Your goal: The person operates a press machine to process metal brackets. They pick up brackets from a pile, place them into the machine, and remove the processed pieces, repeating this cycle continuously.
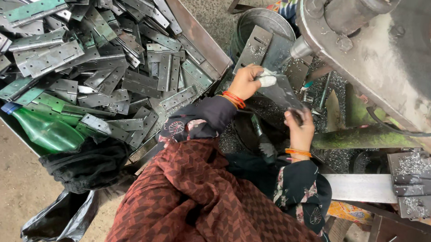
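Note:
My left hand (247,81) grips the upper end of a flat grey metal hinge plate (281,92), with a white bandage on one finger. My right hand (300,128) holds the plate's lower end. Both hands keep the plate under the nozzle of a large grey machine (379,51). Orange bangles sit on both wrists. Dark patterned sleeves and a brown patterned cloth cover my arms and lap.
A big metal tray (200,38) at the left holds a heap of several grey hinges (105,54). A green plastic bottle (48,130) lies at its near edge, above a black bag (65,211). A metal bucket (264,22) stands behind my hands. Metal shavings (414,165) cover blocks at the right.

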